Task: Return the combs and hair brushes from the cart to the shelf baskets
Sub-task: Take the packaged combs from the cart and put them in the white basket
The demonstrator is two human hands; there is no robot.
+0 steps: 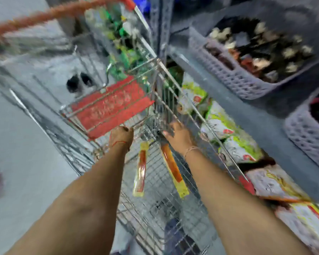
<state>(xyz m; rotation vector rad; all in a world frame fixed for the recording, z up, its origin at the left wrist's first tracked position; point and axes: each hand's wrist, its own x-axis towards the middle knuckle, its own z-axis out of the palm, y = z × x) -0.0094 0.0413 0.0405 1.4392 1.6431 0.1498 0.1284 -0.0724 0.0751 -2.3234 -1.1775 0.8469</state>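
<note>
Two combs in yellow packaging lie on the wire floor of the cart (156,214): the left comb (140,170) and the right comb (174,170). My left hand (121,136) reaches down just left of the left comb's top end, its fingers curled out of sight. My right hand (179,135) hovers above the right comb's top end with fingers spread, holding nothing. A grey shelf basket (234,81) with dark and pale hair brushes sits at the upper right. The whole view is motion-blurred.
The cart's red seat flap (110,105) lies just beyond my hands. A second grey basket (302,137) sits on the shelf at right. Green and white packets (234,142) fill the lower shelf beside the cart. Grey floor lies to the left.
</note>
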